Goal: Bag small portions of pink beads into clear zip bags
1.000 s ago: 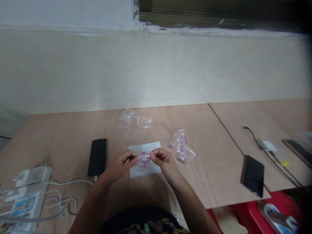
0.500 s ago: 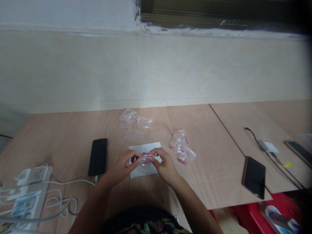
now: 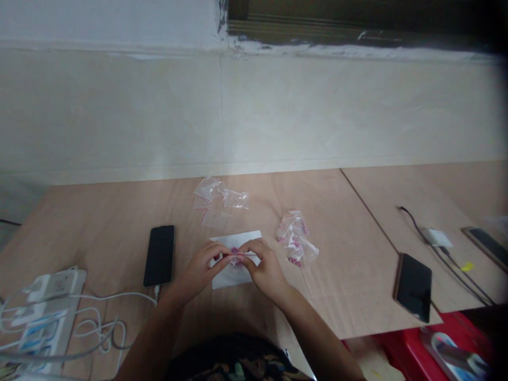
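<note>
Fingers [image 3: 219, 247] of the left hand [image 3: 199, 269] and right hand [image 3: 268, 269] are pinched on a small clear bag [image 3: 237, 261], gripping its red strip [image 3: 235, 254] from the nine and three o'clock sides, so that the bag sits between the fingertips, above white paper [image 3: 234, 278] on the surface [image 3: 337, 296]. Pink beads [image 3: 235, 249] show around the strip; whether they are inside the bag I cannot tell. From there, loose clear bags [image 3: 237, 199] lie at eleven o'clock, bead-filled bags [image 3: 296, 241] between two and three, and a phone [image 3: 159, 255] at nine.
</note>
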`<state>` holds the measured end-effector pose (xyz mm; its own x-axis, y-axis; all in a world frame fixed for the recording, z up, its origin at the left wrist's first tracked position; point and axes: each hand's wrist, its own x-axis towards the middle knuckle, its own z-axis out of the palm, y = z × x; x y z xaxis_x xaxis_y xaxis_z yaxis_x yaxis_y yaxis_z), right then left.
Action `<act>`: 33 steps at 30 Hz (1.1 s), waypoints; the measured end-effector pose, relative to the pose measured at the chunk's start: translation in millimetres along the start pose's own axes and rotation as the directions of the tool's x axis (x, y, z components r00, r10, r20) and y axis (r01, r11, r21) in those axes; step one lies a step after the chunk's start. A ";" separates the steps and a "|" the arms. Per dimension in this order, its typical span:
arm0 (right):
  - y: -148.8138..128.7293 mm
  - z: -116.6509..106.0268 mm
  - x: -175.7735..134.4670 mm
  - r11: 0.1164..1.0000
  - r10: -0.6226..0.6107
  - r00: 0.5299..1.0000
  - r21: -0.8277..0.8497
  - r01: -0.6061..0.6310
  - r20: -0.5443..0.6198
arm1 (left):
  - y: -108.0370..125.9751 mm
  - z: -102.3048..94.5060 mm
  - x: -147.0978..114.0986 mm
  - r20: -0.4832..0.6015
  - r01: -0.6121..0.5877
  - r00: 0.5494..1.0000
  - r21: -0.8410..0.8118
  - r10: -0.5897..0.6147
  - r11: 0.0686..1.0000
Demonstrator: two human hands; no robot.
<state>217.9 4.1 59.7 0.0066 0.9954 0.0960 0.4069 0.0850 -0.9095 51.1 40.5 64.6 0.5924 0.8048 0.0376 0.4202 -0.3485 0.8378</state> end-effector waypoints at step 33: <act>6.6 -4.0 -2.3 0.939 0.149 0.984 0.298 -0.173 0.102 | 4.0 -0.7 -1.2 0.197 0.140 0.975 -0.191 -0.102 0.972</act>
<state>224.2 2.2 55.0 -0.0255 0.9963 -0.0825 0.1090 -0.0793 -0.9909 51.6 38.5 68.3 0.6705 0.7254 -0.1557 0.3598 -0.1344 0.9233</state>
